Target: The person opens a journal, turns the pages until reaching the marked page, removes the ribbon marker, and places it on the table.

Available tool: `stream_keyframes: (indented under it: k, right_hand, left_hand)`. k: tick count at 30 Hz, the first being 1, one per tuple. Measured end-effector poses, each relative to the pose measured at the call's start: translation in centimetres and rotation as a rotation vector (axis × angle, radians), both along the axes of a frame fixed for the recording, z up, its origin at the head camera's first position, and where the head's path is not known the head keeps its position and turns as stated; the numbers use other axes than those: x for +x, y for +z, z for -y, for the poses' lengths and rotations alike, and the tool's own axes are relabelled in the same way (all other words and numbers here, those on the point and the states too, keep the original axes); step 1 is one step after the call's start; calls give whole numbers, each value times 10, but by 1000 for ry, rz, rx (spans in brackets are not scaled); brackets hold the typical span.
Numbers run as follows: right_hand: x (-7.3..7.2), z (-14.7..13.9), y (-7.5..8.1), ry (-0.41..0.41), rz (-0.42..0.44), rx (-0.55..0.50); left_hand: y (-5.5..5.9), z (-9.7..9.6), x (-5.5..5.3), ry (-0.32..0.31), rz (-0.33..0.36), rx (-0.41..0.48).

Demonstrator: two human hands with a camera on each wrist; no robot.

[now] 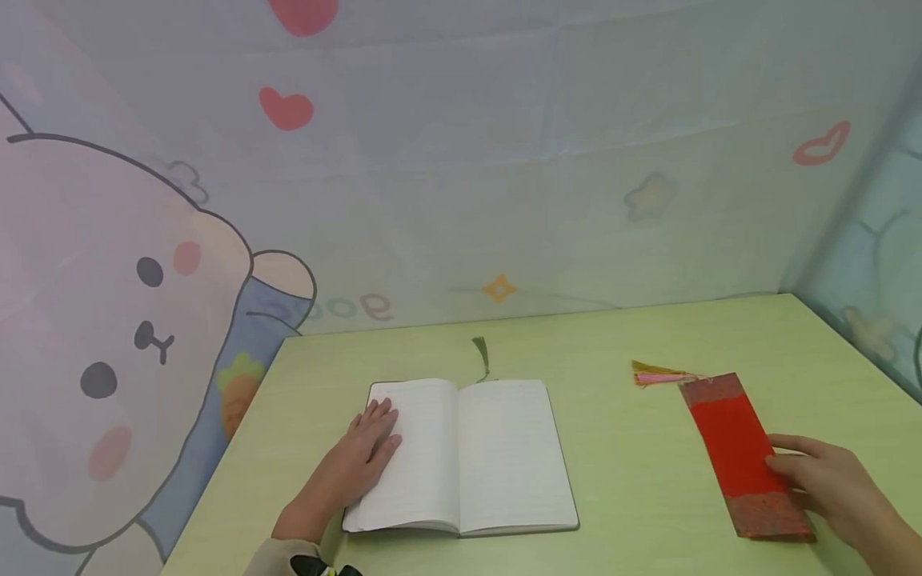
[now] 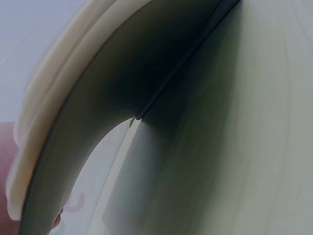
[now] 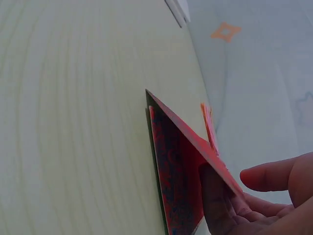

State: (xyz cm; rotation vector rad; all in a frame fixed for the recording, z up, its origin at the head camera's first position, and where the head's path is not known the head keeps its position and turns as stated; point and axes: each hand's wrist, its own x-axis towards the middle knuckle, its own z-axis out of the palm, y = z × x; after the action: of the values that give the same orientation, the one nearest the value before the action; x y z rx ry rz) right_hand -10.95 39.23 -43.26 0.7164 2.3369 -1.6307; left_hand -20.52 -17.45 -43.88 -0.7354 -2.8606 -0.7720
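Observation:
An open notebook [image 1: 515, 456] with lined white pages lies in the middle of the table, a dark green tassel [image 1: 482, 354] at its top edge. My left hand [image 1: 367, 448] rests on its left page near the outer edge, fingers straight. Seen close up in the left wrist view, the left-hand pages [image 2: 73, 93] bow up over the table. On the right, my right hand [image 1: 828, 472] holds a red folded card [image 1: 738, 448] by its right edge. Fingers [image 3: 215, 196] reach inside the card's fold, and the thumb [image 3: 269, 175] is on the outer side.
A yellow and pink tassel [image 1: 661, 374] hangs from the card's top and lies on the pale green table [image 1: 605, 344]. Behind stands a printed cloth backdrop [image 1: 468, 160] with hearts and a cartoon animal. Its right-hand part [image 1: 879, 264] borders the table's right edge.

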Motion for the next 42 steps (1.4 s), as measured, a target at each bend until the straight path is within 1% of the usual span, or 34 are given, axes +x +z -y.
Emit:
stream_keyframes:
  k: [4,8,11,16,19,22,26,28,32,34,38,42]
  right_hand:
    - [-2,-1,-4,25,7,175]
    - [-2,2,0,56,-36,348]
    - [-1,6,5,56,-71,427]
    - [0,12,8,96,-117,628]
    - [0,19,10,128,-129,706]
    - [-2,32,13,163,-141,722]
    - [-2,51,17,199,-193,728]
    - [-2,62,18,211,-241,719]
    - [-2,80,19,244,-396,683]
    - [-1,89,19,265,-458,667]
    - [-1,103,20,293,-506,638]
    - [-6,116,21,305,-554,633]
  left_hand:
    - [-1,0,0,-1,-5,1]
    - [-1,0,0,1,-10,4]
    - [-1,0,1,3,-5,-2]
    - [2,-2,3,7,2,-22]
    - [3,-2,3,10,-2,-26]
    - [3,-3,3,11,-8,-29]
    - [2,-3,3,10,-17,-27]
    - [2,-4,3,11,-24,-24]
    - [1,-4,3,16,-30,-21]
    - [1,-5,3,15,-32,-23]
    - [1,-5,4,10,-34,-25]
    - [0,-5,4,13,-33,-26]
